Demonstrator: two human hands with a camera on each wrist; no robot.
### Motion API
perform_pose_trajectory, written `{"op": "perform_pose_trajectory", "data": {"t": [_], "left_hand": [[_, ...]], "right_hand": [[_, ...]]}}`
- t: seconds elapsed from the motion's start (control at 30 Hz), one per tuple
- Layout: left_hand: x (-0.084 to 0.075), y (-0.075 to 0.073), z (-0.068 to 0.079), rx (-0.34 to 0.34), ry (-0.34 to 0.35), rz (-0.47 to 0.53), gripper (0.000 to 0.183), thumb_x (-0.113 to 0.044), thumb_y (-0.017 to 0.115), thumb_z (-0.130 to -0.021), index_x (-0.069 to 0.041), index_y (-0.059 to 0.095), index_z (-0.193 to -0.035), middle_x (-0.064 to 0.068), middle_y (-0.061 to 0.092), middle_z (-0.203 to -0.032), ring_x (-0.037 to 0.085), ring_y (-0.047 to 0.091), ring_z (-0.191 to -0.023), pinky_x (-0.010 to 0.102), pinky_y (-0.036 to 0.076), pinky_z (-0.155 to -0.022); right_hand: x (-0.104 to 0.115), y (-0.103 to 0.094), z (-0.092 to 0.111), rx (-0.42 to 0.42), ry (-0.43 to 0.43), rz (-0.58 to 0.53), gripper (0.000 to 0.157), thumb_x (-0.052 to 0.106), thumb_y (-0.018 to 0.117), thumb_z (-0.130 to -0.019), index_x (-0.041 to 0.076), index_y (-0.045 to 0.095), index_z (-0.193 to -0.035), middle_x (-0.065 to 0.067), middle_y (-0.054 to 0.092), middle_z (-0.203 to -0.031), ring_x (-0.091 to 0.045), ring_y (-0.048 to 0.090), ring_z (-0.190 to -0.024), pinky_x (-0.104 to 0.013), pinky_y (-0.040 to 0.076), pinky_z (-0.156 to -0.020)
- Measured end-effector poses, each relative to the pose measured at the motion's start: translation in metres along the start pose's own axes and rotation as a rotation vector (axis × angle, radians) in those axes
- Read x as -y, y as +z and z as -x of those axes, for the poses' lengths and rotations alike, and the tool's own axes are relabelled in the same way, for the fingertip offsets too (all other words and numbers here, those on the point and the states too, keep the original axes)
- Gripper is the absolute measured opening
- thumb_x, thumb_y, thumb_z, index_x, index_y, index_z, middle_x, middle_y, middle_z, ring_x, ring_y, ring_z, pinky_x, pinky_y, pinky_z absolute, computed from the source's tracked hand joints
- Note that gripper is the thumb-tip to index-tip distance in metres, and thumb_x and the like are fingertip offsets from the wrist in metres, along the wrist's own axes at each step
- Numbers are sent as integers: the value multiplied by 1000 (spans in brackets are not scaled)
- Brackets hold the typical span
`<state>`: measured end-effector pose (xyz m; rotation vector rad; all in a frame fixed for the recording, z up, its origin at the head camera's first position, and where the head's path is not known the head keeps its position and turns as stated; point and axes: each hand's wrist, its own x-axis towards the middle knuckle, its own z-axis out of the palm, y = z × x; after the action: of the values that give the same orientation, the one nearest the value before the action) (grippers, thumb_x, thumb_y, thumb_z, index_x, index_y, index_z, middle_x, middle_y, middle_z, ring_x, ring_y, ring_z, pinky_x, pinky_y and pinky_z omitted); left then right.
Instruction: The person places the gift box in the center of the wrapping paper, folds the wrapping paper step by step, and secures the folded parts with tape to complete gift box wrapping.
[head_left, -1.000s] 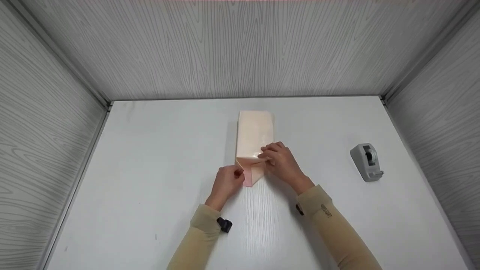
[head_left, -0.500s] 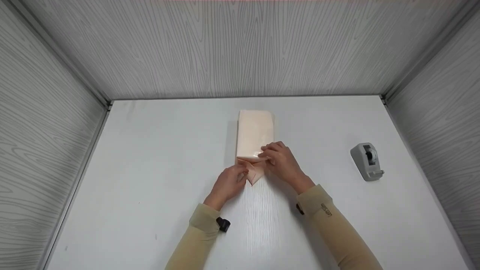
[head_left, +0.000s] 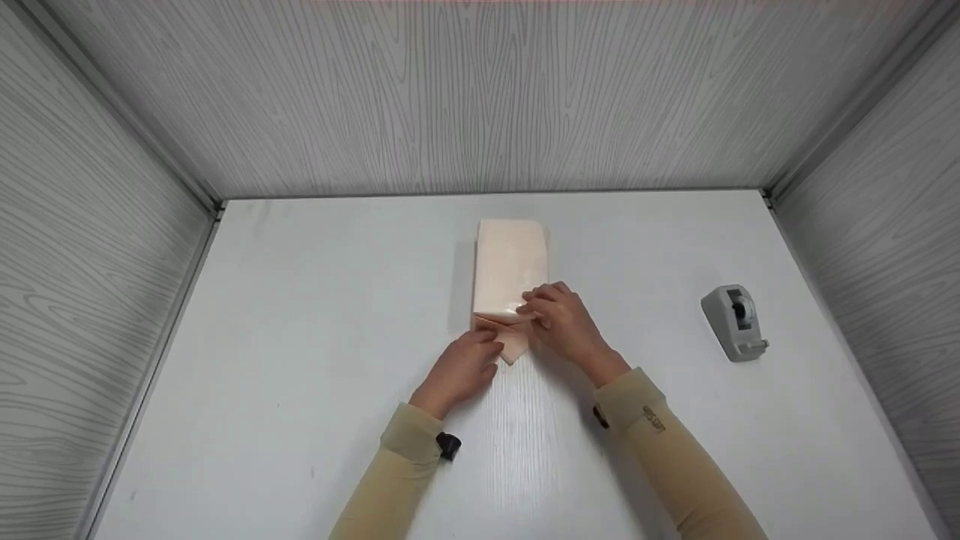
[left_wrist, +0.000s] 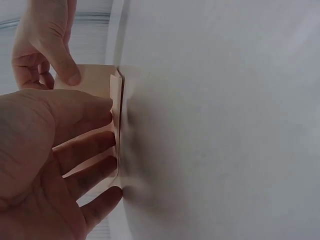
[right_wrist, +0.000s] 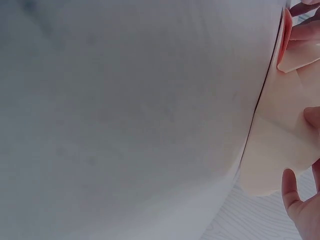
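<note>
A box-shaped package wrapped in peach paper (head_left: 512,262) lies on the white table, its near end bearing a folded, pointed flap (head_left: 513,351). My left hand (head_left: 461,367) lies against that end; in the left wrist view its extended fingers (left_wrist: 90,145) touch the paper fold. My right hand (head_left: 564,321) holds the package's near right corner, fingers bent over the top and thumb (left_wrist: 70,75) against the end paper. In the right wrist view the paper's pink inner side (right_wrist: 286,35) shows at the fold by the left fingers.
A grey tape dispenser (head_left: 733,322) with a roll in it stands on the white table (head_left: 337,315) to the right. Grey wood-grain panels (head_left: 480,97) rise at the back and both sides. Black wrist cameras (head_left: 448,446) sit at the sleeve cuffs.
My left hand has folded the near left side of the paper inward to the right, covering the pink inside, and its fingers have straightened onto the fold. The right hand stays put.
</note>
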<state>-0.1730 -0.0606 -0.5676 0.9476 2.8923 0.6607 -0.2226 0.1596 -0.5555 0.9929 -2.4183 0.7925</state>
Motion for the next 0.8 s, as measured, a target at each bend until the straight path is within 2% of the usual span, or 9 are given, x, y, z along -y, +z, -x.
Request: {"op": "perform_pose_trajectory", "data": {"t": [0.27,0.5,0.63,0.8], "left_hand": [[-7,-5,6,134,-31,-69,48,-21,67,-93,-2,57,-136,17,44,-147,33,38,-137,43,32,-111],[-7,-2,6,130,17,-116,43,-22,62,-96,-6,58,-136,10,47,-147,37,35,-139,48,31,-110],[-9,-1,5,168,-26,-88,47,-26,60,-98,-11,53,-142,5,42,-152,38,27,-142,54,28,-110],[-11,-1,2,198,-59,-71,54,-30,61,-97,-14,47,-147,3,36,-155,39,21,-144,56,24,-111]], "right_hand": [[2,-2,1,52,62,8,22,-7,73,-80,10,74,-94,-8,66,-111,-27,57,-102,-44,48,-81],[2,-1,1,50,58,-6,25,-9,74,-77,10,74,-94,-9,66,-111,-28,57,-102,-45,48,-84],[2,-1,1,52,63,-14,25,-9,75,-77,10,74,-93,-8,66,-111,-28,56,-102,-45,48,-84],[3,-2,1,68,87,-11,26,-8,74,-78,11,74,-95,-7,65,-113,-27,56,-103,-47,47,-84]]}}
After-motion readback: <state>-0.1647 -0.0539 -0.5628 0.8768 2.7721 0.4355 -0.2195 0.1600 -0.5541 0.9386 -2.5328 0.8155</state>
